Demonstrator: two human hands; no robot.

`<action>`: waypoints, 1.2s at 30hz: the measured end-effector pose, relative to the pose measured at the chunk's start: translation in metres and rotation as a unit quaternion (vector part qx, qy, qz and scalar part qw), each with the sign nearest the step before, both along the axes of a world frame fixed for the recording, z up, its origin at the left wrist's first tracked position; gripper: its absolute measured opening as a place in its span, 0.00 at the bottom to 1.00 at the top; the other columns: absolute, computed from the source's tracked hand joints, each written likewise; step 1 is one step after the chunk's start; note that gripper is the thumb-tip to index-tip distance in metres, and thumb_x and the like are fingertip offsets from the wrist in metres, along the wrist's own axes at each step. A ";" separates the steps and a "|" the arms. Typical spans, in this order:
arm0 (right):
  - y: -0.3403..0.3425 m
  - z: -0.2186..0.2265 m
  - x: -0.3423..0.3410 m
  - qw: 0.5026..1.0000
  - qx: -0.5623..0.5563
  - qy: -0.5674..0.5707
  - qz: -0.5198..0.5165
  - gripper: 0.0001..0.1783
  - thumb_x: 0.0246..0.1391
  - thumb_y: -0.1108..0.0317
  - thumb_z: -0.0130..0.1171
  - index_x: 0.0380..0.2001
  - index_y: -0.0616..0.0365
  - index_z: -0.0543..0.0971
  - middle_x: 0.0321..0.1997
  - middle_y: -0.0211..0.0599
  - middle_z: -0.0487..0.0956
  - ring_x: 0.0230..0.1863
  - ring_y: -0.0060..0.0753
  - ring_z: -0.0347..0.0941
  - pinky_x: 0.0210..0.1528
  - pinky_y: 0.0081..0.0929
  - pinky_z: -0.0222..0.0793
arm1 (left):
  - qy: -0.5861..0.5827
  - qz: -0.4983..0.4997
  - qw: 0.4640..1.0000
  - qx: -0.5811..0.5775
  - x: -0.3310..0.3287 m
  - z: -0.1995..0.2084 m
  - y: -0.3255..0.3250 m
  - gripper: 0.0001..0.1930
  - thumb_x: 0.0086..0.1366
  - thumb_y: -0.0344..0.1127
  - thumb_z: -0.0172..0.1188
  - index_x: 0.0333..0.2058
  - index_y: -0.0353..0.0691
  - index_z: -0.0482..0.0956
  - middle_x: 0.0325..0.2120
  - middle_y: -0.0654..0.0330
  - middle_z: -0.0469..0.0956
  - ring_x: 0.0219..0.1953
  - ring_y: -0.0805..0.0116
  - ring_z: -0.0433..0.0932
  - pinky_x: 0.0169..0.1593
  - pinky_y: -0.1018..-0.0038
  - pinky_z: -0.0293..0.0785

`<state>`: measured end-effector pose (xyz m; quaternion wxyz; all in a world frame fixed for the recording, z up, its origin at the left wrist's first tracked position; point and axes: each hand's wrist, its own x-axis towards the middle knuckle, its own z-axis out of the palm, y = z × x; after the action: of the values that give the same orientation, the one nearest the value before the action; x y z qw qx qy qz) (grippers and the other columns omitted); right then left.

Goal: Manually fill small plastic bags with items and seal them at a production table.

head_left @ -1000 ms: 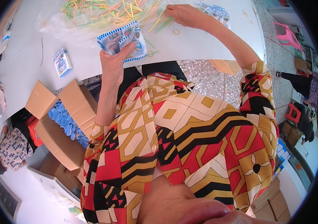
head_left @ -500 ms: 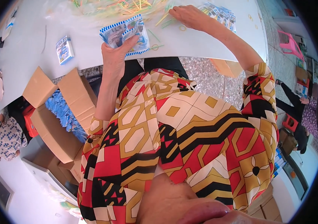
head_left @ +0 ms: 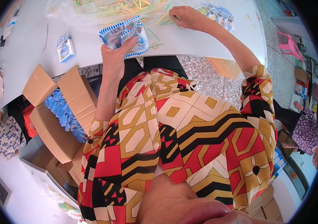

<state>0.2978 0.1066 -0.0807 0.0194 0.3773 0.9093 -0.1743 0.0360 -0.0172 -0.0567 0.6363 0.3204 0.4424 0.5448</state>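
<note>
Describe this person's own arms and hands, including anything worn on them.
The left hand and right hand wear no gloves, and the forearms are bare. The left sleeve and right sleeve carry a bold geometric print in red, black, cream and mustard. No watch shows.

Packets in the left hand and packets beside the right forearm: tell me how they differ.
The held packets are bunched compactly; the loose packets lie spread and overlapping. The held packets are gripped in the left hand; the loose packets rest on the table. Both groups look blue and white.
</note>
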 end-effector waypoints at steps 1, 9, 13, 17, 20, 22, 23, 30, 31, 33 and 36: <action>-0.002 -0.003 -0.003 0.998 -0.051 -0.025 -0.038 0.13 0.41 0.80 0.53 0.34 0.60 0.70 0.36 0.36 0.71 0.35 0.41 0.70 0.37 0.32 0.68 | -0.006 -0.003 1.000 0.002 0.001 0.000 0.000 0.19 0.50 0.27 0.66 0.42 0.39 0.75 0.35 0.64 0.78 0.38 0.75 0.75 0.44 0.75 0.70; -0.004 0.003 -0.002 0.995 -0.058 0.082 0.008 0.13 0.41 0.78 0.54 0.33 0.61 0.68 0.36 0.41 0.71 0.34 0.45 0.71 0.38 0.35 0.67 | -0.010 0.018 1.000 0.005 -0.001 0.001 0.000 0.18 0.49 0.26 0.66 0.41 0.35 0.75 0.35 0.60 0.78 0.37 0.73 0.77 0.44 0.75 0.72; -0.004 -0.001 -0.003 0.997 -0.026 0.047 0.059 0.15 0.41 0.78 0.56 0.35 0.61 0.68 0.37 0.42 0.71 0.36 0.46 0.72 0.40 0.37 0.67 | -0.016 0.010 1.000 0.008 0.002 0.005 0.000 0.18 0.49 0.25 0.66 0.41 0.36 0.75 0.36 0.60 0.78 0.38 0.73 0.76 0.45 0.74 0.71; -0.008 -0.010 -0.012 0.993 0.068 -0.052 0.078 0.16 0.40 0.79 0.57 0.36 0.64 0.68 0.37 0.43 0.71 0.38 0.45 0.73 0.40 0.35 0.69 | -0.015 0.010 1.000 0.008 0.003 0.002 0.001 0.17 0.50 0.25 0.65 0.41 0.36 0.75 0.36 0.61 0.78 0.38 0.74 0.76 0.44 0.75 0.71; -0.024 -0.004 -0.025 0.977 0.133 -0.126 0.107 0.18 0.39 0.79 0.57 0.37 0.65 0.67 0.37 0.44 0.71 0.39 0.43 0.73 0.39 0.31 0.71 | -0.010 0.009 1.000 0.009 0.001 -0.002 0.001 0.17 0.50 0.25 0.66 0.41 0.36 0.75 0.35 0.61 0.78 0.38 0.74 0.76 0.44 0.75 0.71; -0.029 0.002 -0.031 0.966 0.149 -0.170 0.128 0.20 0.39 0.80 0.58 0.39 0.65 0.66 0.37 0.44 0.71 0.39 0.40 0.74 0.37 0.28 0.72 | -0.013 0.011 1.000 0.011 0.001 -0.002 0.000 0.17 0.50 0.25 0.66 0.41 0.35 0.75 0.35 0.61 0.78 0.37 0.74 0.77 0.44 0.75 0.72; -0.031 0.003 -0.030 0.966 0.149 -0.170 0.129 0.20 0.39 0.80 0.58 0.39 0.65 0.66 0.37 0.44 0.71 0.39 0.40 0.74 0.37 0.28 0.72 | -0.013 0.012 1.000 0.011 0.000 -0.001 0.000 0.17 0.50 0.25 0.66 0.41 0.35 0.75 0.35 0.61 0.78 0.37 0.74 0.77 0.44 0.75 0.72; -0.042 -0.007 -0.021 0.965 0.219 -0.120 0.080 0.19 0.38 0.80 0.58 0.37 0.63 0.66 0.36 0.41 0.72 0.40 0.37 0.74 0.36 0.25 0.72 | -0.008 0.018 1.000 0.001 -0.001 0.000 0.001 0.18 0.49 0.26 0.66 0.41 0.35 0.75 0.35 0.60 0.79 0.37 0.73 0.77 0.44 0.76 0.72; -0.043 -0.007 -0.020 0.968 0.216 -0.111 0.065 0.18 0.38 0.80 0.57 0.36 0.63 0.66 0.38 0.42 0.71 0.43 0.37 0.72 0.36 0.26 0.72 | -0.009 0.018 1.000 0.001 -0.001 0.000 0.001 0.18 0.49 0.26 0.66 0.41 0.35 0.75 0.35 0.60 0.79 0.37 0.73 0.77 0.44 0.76 0.72; -0.043 -0.005 -0.018 0.966 0.223 -0.109 0.076 0.19 0.37 0.79 0.59 0.36 0.63 0.66 0.37 0.41 0.71 0.41 0.37 0.73 0.35 0.26 0.73 | -0.007 0.018 1.000 -0.002 -0.001 0.000 0.002 0.18 0.49 0.26 0.66 0.41 0.35 0.76 0.35 0.60 0.79 0.37 0.73 0.77 0.44 0.76 0.72; -0.042 -0.006 -0.013 0.963 0.234 -0.099 0.088 0.20 0.37 0.78 0.60 0.36 0.61 0.67 0.35 0.40 0.72 0.39 0.36 0.74 0.34 0.25 0.73 | -0.007 0.014 1.000 -0.006 0.000 -0.001 0.003 0.18 0.49 0.27 0.66 0.40 0.35 0.76 0.35 0.60 0.79 0.37 0.73 0.77 0.44 0.76 0.72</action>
<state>0.2844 0.0649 -0.0870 0.0359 0.3052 0.9479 0.0844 0.0361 -0.0147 -0.0579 0.6336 0.3062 0.4459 0.5531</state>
